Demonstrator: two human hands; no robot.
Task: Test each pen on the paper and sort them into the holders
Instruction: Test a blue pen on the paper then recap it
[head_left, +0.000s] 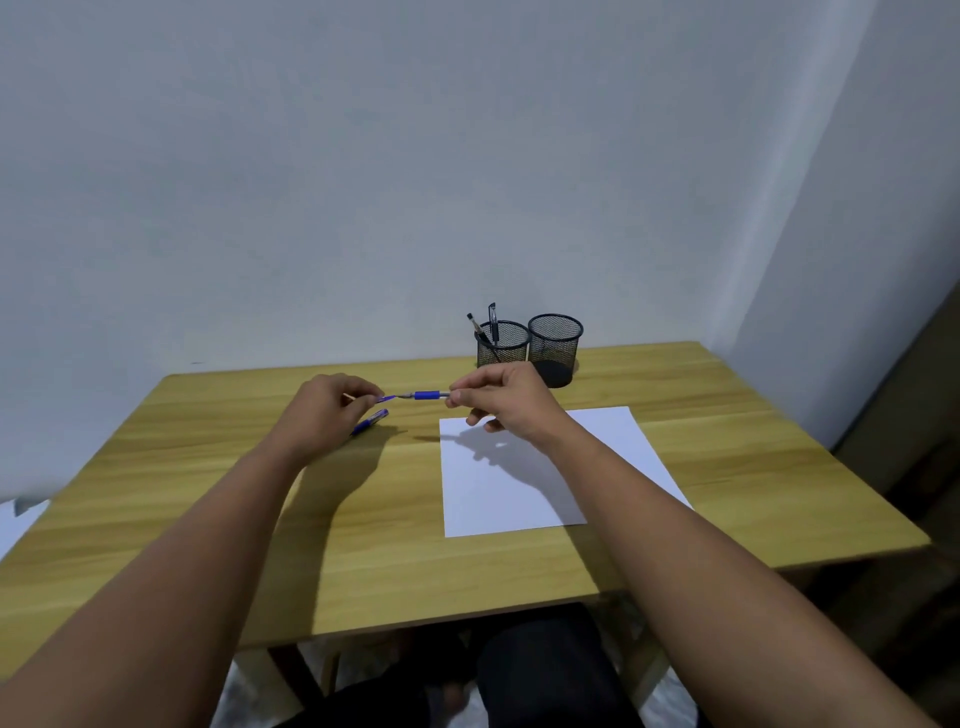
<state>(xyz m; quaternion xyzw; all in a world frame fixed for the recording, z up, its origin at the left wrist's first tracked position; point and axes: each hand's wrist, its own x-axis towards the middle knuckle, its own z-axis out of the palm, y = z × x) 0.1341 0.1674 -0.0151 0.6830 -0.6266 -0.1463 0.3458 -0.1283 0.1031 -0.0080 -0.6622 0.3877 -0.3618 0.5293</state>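
A blue pen (428, 395) hangs level above the table between my two hands. My right hand (498, 402) pinches its barrel end. My left hand (332, 408) pinches its blue cap (385, 398), which sits just off the pen's tip. Another blue pen (370, 421) lies on the table under my left hand, partly hidden by it. A white sheet of paper (524, 488) lies below my right hand. Two black mesh holders stand at the back: the left holder (502, 344) has two dark pens in it, the right holder (556, 343) looks empty.
The wooden table (208, 493) stands against a pale wall, with a corner of the room on the right. My knees show under the front edge. Something white lies at the far left, off the table.
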